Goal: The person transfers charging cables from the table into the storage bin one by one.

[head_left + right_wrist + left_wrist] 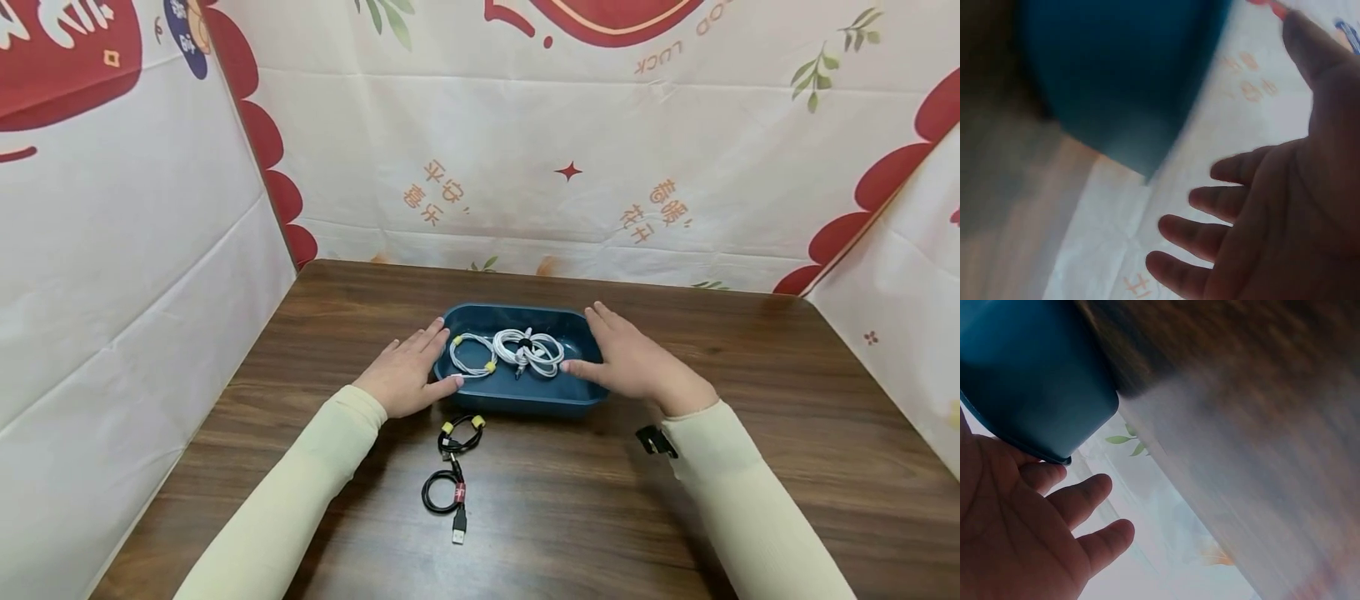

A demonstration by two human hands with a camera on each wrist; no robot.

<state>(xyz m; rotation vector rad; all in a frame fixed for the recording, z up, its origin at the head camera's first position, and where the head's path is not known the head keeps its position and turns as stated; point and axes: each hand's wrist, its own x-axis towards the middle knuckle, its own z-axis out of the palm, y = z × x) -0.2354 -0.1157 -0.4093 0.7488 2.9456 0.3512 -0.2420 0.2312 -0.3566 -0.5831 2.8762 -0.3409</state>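
A dark blue rectangular bin (525, 403) sits on the table, and inside it lie a coiled white cable with yellow ties (475, 372) and a white cable bundle bound with a black tie (551, 360). At the bin's left end is my left hand (405, 371), its fingers extended; the left wrist view shows some fingers at the bin's rim (1041, 454) and others spread free. My right hand (633, 360) is by the right end with straight fingers. In the right wrist view, a gap separates those fingers from the bin (1116, 81).
In front of the bin, a coiled black cable with yellow ties (460, 444) lies on the brown wooden table (570, 517). Nearer is a black USB cable with a red tie (440, 504). Printed white cloth (525, 150) hangs behind the table and at both sides.
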